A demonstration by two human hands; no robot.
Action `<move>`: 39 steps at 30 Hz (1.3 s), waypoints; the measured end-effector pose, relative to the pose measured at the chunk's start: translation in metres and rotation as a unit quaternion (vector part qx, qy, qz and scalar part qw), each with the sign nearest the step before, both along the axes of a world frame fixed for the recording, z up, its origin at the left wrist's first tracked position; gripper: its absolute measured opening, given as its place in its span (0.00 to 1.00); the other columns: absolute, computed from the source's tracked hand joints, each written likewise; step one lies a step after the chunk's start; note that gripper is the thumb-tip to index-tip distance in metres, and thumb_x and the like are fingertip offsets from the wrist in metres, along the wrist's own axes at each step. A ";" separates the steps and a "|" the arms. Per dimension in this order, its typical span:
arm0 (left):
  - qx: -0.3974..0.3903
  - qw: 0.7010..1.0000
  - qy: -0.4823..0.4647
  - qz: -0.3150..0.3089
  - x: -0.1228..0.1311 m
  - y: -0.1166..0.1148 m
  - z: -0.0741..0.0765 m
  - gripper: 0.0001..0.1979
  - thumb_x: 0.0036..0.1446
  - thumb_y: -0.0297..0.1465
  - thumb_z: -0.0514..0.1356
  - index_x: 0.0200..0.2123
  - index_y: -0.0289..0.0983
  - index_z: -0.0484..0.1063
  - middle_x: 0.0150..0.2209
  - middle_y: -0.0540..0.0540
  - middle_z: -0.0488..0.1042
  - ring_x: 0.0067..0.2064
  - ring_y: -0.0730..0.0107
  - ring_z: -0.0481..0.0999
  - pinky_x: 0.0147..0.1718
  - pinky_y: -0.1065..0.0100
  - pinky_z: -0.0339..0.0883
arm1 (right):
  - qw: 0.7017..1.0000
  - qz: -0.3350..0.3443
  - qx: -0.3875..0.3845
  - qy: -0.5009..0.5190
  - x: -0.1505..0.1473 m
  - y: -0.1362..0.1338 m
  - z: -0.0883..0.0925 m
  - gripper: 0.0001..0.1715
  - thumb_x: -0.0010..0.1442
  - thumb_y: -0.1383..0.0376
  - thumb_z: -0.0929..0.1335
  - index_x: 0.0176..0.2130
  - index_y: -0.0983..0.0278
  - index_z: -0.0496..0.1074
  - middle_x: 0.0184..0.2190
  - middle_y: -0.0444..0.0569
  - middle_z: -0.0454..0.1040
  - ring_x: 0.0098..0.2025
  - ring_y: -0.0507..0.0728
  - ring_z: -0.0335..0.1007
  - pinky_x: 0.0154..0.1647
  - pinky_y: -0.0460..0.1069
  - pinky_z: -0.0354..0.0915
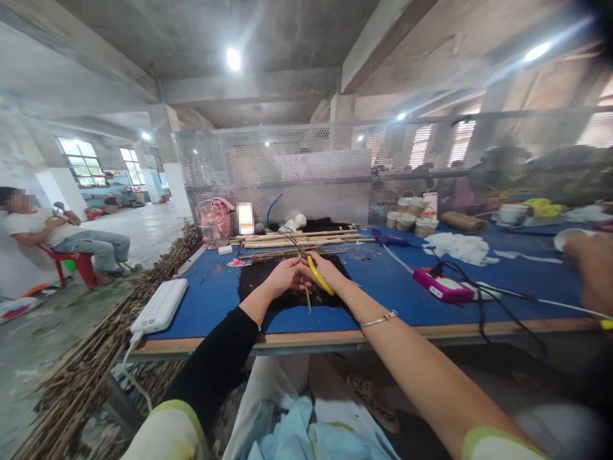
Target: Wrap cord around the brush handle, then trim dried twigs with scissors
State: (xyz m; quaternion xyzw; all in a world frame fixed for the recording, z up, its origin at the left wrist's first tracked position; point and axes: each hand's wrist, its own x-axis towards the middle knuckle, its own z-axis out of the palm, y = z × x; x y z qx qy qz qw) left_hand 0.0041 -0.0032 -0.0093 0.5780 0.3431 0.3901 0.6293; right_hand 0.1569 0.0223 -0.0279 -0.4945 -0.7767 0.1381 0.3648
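Note:
Over a black cloth (249, 286) on the blue tabletop, both of my hands meet close together. My left hand (286, 276) has its fingers closed round a thin brown twig (309, 299), whose lower end sticks out below the fingers. Wrapped in my right hand (330, 271) is a hand tool with a curved yellow handle (320, 276); its working end is hidden by the fingers, so I cannot tell its exact kind. Thin twig ends rise above the hands. Behind them lie several long pale sticks (301, 241).
A white power bank (160, 305) with a cable lies left; a magenta power strip (441, 285) with black cords lies right. Small pots (407, 214), a twine roll (463, 222) and a pink bag (214, 223) stand behind. A co-worker's hand (594, 255) is at far right. Bundled branches (103, 332) cover the floor.

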 end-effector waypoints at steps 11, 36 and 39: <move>0.008 1.000 0.001 0.008 0.000 -0.001 0.002 0.08 0.49 0.26 0.57 0.36 0.35 0.66 0.25 0.48 0.72 0.23 0.75 0.74 0.21 0.76 0.65 | 0.999 -0.008 0.036 0.001 0.000 -0.001 0.005 0.29 0.50 0.49 0.66 0.44 0.66 0.70 0.38 0.53 0.75 0.37 0.57 0.69 0.37 0.48 0.63; 0.014 0.998 0.036 0.046 -0.003 -0.001 0.001 0.08 0.50 0.31 0.59 0.35 0.35 0.66 0.25 0.49 0.72 0.23 0.74 0.74 0.18 0.78 0.61 | 0.997 -0.041 0.017 -0.066 0.002 -0.006 0.007 0.33 0.49 0.47 0.66 0.50 0.61 0.66 0.36 0.52 0.74 0.35 0.59 0.69 0.34 0.48 0.61; 0.027 0.998 0.035 0.050 -0.003 0.001 -0.001 0.10 0.51 0.35 0.59 0.33 0.35 0.65 0.22 0.50 0.71 0.22 0.74 0.74 0.17 0.78 0.60 | 0.997 -0.007 0.024 -0.072 0.003 -0.002 0.004 0.37 0.49 0.48 0.67 0.53 0.63 0.63 0.41 0.55 0.72 0.39 0.59 0.69 0.37 0.49 0.62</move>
